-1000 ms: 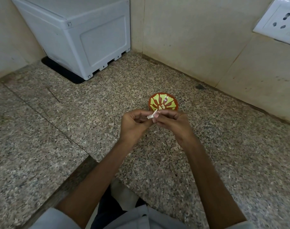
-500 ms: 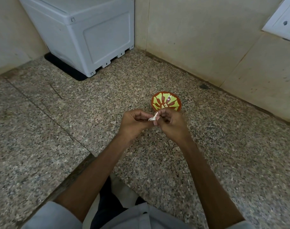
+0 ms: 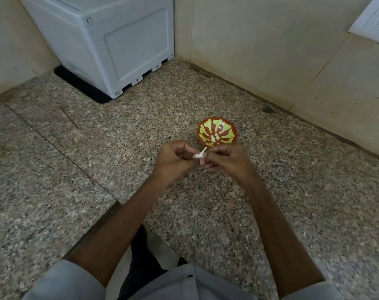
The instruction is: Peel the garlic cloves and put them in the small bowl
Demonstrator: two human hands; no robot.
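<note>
Head view: left hand (image 3: 173,158) and right hand (image 3: 225,158) pinch garlic clove (image 3: 199,155).
Its long axis points upper right, toward small bowl (image 3: 227,128).

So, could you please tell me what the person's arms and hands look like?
Both the left hand and right hand are ungloved, with bare forearms and no watch or bracelet showing. Light grey short sleeves cover the upper arms.

Well behind the left hand (image 3: 173,162) and right hand (image 3: 228,161), short pale grey sleeves (image 3: 63,282) cover the upper arms (same colour as the shirt front (image 3: 184,284)); dark trousers (image 3: 141,252) show between the forearms.
</note>
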